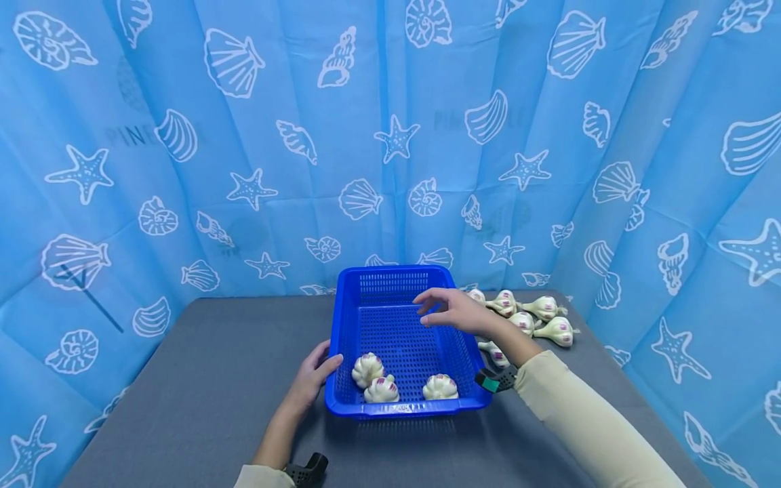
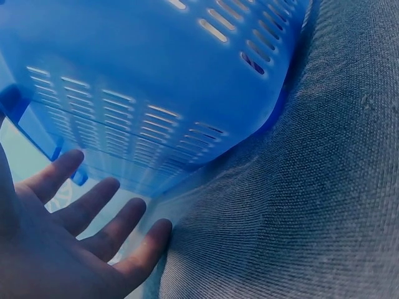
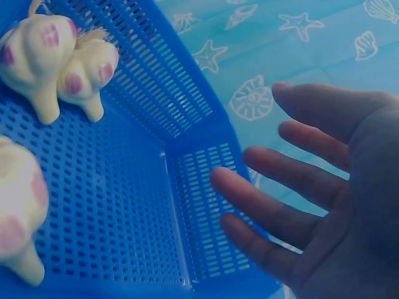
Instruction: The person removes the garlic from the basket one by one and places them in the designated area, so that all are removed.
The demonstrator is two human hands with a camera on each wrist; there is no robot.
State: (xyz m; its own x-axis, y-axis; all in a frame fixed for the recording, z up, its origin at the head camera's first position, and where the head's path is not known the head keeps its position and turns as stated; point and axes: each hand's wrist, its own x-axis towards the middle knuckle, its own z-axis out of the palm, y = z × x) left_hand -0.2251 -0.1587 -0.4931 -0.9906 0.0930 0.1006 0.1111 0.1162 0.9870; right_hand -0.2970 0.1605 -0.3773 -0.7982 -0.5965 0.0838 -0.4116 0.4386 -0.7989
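Note:
A blue plastic basket (image 1: 399, 408) with slotted walls stands on the table. Inside it, two garlic bulbs (image 1: 368, 370) sit together in the near left corner, and one more garlic bulb (image 1: 440, 387) lies near the front right. My left hand (image 1: 310, 377) is at the left wall, thumb at the rim; in the left wrist view its fingers (image 2: 118, 227) spread loosely along the outside. Over the right part of the basket my right hand (image 1: 454, 312) hovers with nothing in it, fingers (image 3: 274, 205) relaxed and apart.
Several garlic bulbs (image 1: 556, 332) lie on the grey cloth-covered table (image 1: 244, 366), right of the basket and partly behind my right forearm. A blue curtain (image 1: 390, 169) with white shell prints hangs behind the table and along its sides.

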